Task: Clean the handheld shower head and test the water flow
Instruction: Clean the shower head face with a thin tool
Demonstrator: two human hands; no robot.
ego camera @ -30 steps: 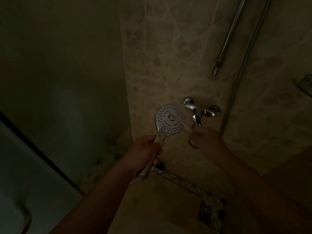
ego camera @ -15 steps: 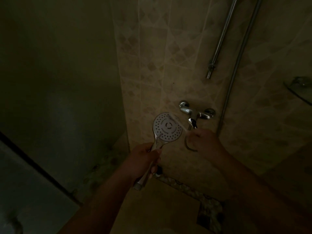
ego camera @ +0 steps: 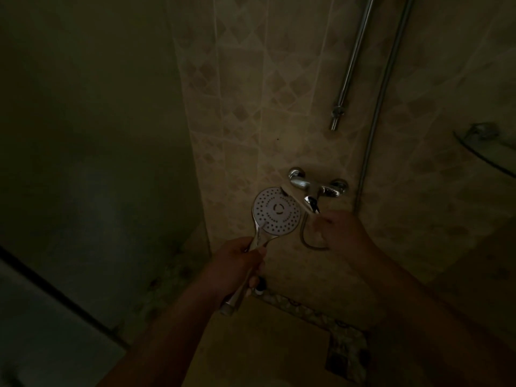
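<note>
brush tip (ego camera: 284,191): is now sitting at the upper right rim of the shower head (ego camera: 276,211), having moved up from its face.
right hand (ego camera: 339,230): is drawing the thin brush up and away from the nozzles.

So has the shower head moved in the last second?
Yes, slightly: the shower head, gripped by the left hand, sits lower against the wall mixer and a little nearer it. The right hand holds a thin pale stick to its rim.
</note>
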